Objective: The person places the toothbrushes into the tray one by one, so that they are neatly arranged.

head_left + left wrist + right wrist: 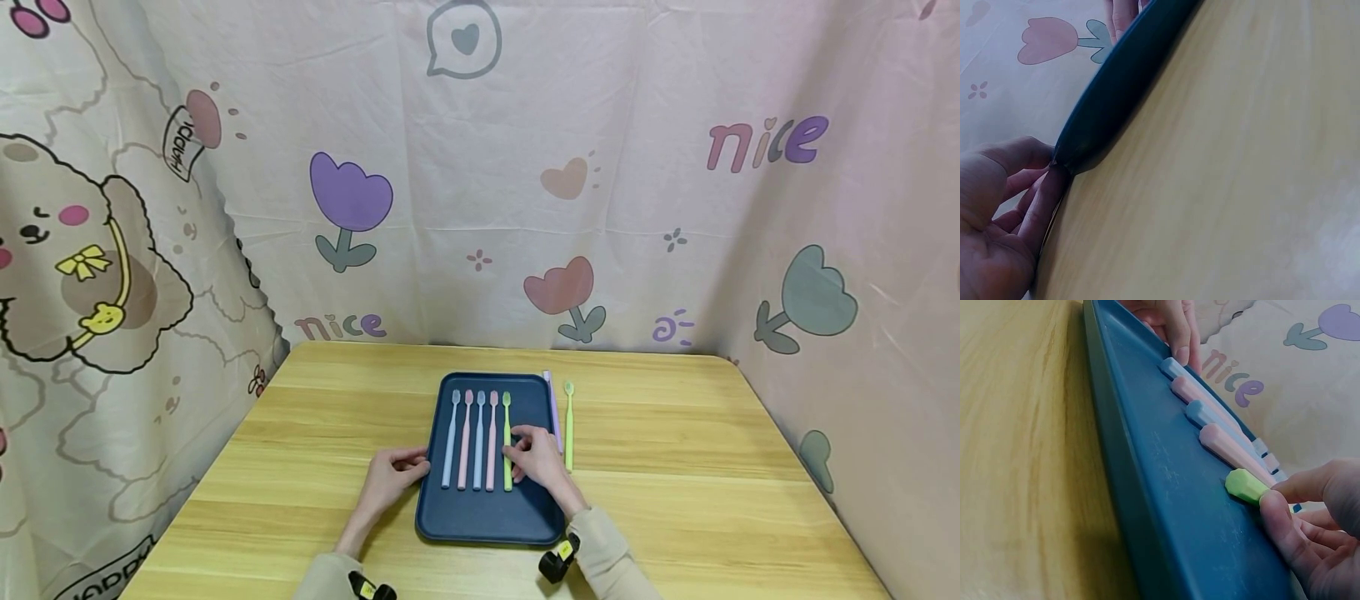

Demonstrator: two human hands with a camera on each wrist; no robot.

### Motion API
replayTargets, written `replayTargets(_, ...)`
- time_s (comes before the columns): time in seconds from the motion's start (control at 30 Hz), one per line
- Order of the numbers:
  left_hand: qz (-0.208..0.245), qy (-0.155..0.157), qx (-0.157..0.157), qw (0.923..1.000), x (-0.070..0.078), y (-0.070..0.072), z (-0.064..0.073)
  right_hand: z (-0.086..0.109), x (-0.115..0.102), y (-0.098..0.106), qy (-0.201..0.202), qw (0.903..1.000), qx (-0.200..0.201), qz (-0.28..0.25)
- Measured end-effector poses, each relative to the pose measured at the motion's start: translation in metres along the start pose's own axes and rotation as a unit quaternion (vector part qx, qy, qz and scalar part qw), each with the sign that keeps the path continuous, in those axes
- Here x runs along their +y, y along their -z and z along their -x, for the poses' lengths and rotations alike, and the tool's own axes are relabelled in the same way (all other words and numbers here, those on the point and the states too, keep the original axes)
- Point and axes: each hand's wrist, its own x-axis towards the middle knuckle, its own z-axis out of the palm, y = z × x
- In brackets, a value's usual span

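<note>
A dark blue tray (pixel 487 521) lies on the table with a row of toothbrushes on it, heads toward the far side. From the left they run light blue (pixel 451 442), pink (pixel 465 442), light blue (pixel 478 442), pink (pixel 491 442) and green (pixel 507 475). My right hand (pixel 538 458) pinches the handle of that green toothbrush between thumb and forefinger; the right wrist view shows its green end (pixel 1244 485) low over the tray floor. At the tray's left side, my left hand (pixel 393 479) grips the rim, thumb and fingers at the edge (pixel 1063 159).
Just off the tray's right side are a purple toothbrush (pixel 555 417), partly hidden by the right hand, and another green toothbrush (pixel 569 425) on the wooden table (pixel 675 467). A printed curtain (pixel 465 167) hangs behind the table and along its sides.
</note>
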Motion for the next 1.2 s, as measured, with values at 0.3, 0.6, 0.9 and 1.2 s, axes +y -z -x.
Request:
replayTargets(0.3, 0.015, -0.009, -0.023, 0.9996, -0.001, 0.005, 0.001, 0.000, -0.001, 0.000, -0.004, 1.0000, 0.002, 0.000)
replayTargets(0.6, 0.012, -0.016, -0.029, 0.9994, 0.000, 0.006, 0.001, 0.000, 0.000, 0.001, -0.002, 1.0000, 0.001, -0.008)
replayTargets(0.9, 0.012, -0.005, -0.017, 0.9998, 0.002, 0.004, 0.001, 0.001, -0.001, 0.005, 0.009, 0.9980, 0.023, -0.057)
replayTargets(1.2, 0.017, -0.005, -0.019, 0.9997, 0.000, 0.004, 0.001, 0.007, -0.003, 0.013, -0.004, 0.9954, 0.077, -0.056)
